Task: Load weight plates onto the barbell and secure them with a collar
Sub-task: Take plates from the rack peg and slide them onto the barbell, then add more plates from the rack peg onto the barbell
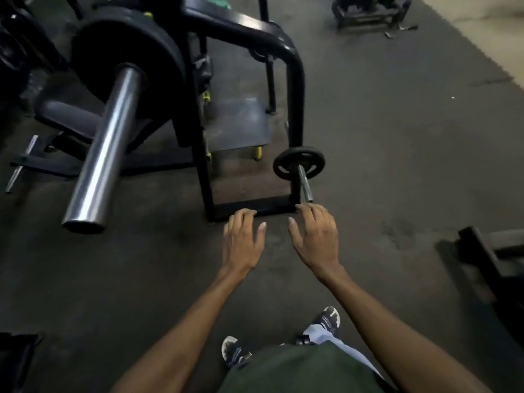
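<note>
A thick chrome barbell sleeve (105, 146) juts toward me at the upper left, with a large black weight plate (93, 49) seated at its inner end. Lower down, a small black plate (299, 163) hangs on a thin storage peg (305, 185) at the foot of the black rack (295, 80). My left hand (243, 239) and my right hand (314, 236) reach out side by side above the floor, fingers relaxed, holding nothing. The right hand's fingertips are just below the tip of the peg. No collar is in view.
A dark padded bench (68, 114) sits under the barbell at left. The rack's base bar (255, 207) crosses the rubber floor just past my fingers. More equipment stands at the far top right (368, 9), and a dark frame (487, 251) lies at the right edge.
</note>
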